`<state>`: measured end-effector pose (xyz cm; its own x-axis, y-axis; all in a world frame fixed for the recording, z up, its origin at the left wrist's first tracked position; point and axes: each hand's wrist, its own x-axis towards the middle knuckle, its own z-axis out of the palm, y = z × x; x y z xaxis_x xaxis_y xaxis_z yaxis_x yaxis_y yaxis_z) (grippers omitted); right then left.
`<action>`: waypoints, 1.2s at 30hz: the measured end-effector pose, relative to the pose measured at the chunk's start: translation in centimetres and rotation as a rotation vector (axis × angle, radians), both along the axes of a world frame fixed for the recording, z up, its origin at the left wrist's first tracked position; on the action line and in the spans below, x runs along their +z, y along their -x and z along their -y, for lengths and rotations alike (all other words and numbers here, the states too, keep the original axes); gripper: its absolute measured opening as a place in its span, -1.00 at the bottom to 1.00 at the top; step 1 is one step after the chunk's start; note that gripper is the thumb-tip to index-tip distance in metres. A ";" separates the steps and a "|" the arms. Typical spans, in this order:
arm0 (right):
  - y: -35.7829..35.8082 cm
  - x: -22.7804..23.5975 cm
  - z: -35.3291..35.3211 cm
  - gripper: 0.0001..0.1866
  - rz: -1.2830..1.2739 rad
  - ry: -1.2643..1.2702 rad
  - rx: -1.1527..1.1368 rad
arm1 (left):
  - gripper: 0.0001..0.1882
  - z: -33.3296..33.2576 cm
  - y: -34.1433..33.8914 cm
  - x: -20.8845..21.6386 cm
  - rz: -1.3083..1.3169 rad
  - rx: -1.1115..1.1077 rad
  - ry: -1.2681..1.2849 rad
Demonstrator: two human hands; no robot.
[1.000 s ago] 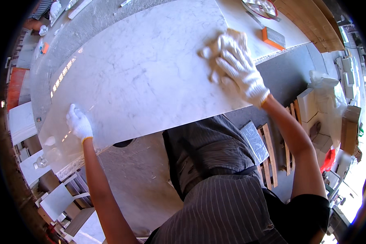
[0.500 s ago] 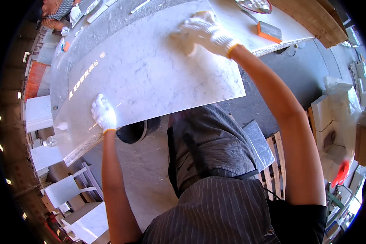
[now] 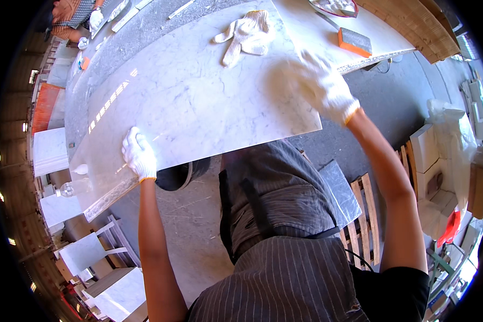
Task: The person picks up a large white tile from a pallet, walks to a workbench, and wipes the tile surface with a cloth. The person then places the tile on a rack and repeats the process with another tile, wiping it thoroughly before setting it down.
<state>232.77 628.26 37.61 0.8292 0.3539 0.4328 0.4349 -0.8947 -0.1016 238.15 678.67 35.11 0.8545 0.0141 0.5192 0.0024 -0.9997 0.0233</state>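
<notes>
A white marble slab with grey veins lies on the work surface in front of me, its straight near edge towards my body. My left hand, in a white knit glove, rests on top of the slab at that edge, its fingers slightly bent and holding nothing. Over the slab's right edge, my gloved right hand is smeared by motion, so its fingers cannot be read. A loose white knit glove with a yellow cuff lies on the far part of the slab.
An orange and grey block lies at the far right, near a red-rimmed bowl. Beneath the slab's near edge stands a black bucket. A clear bottle is at left. Another person's gloved hand works at the far left.
My right hand has moved from the far part of the slab towards me and to the right, leaving the loose glove in view. My left hand stays at nearly the same place.
</notes>
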 end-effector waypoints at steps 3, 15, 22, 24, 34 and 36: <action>7.0 -0.8 -1.2 -0.56 -0.159 -0.027 -0.060 | -0.71 0.2 0.0 0.2 -0.005 -0.008 0.004; 17.1 -2.0 -6.6 -0.67 -0.430 -0.831 -0.456 | -0.70 1.6 0.9 1.0 -0.050 -0.020 0.037; 13.6 -2.9 -9.6 -0.54 -0.795 -1.516 -0.590 | -0.69 2.7 1.7 1.4 -0.048 -0.106 0.075; 12.6 -3.3 -10.1 -0.51 -0.842 -1.589 -0.566 | -0.70 2.9 1.8 1.4 -0.042 -0.120 0.082; 9.1 -4.5 -9.7 -0.56 -0.665 -1.626 -0.702 | -0.78 7.6 3.6 1.1 0.011 -0.137 0.122; 7.2 -3.3 -9.9 -0.59 -0.669 -1.584 -0.690 | -0.78 7.7 3.6 1.3 0.031 -0.142 0.150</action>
